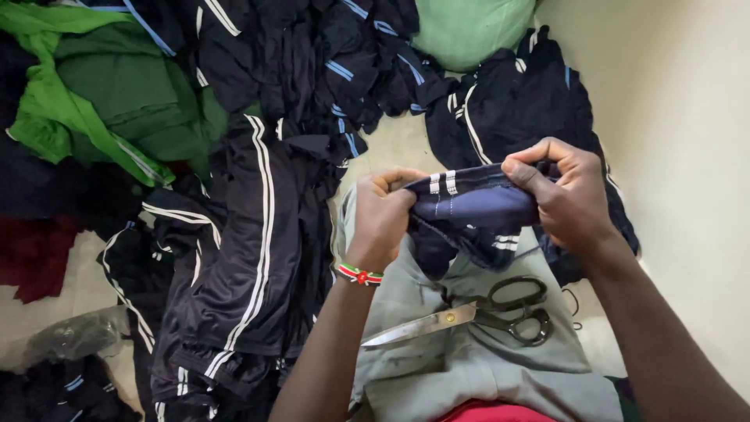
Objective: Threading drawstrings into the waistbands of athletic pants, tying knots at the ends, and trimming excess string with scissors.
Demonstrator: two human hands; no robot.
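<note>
Both of my hands hold a dark navy garment (469,212) with white stripes above my lap. My left hand (383,215) is closed on its left edge, and a red, white and green beaded bracelet (359,274) circles that wrist. My right hand (564,191) pinches the garment's upper right edge between thumb and fingers. The cloth is stretched between the two hands. Below them, large black-handled scissors (476,315) lie shut on my grey-clad lap (469,367), blades pointing left.
A stack of navy trousers with white side stripes (242,266) lies to my left. More navy clothes with blue stripes (336,62) are piled ahead, green garments (101,94) at the far left, a green cushion (469,27) at the top. A pale wall (687,156) stands at right.
</note>
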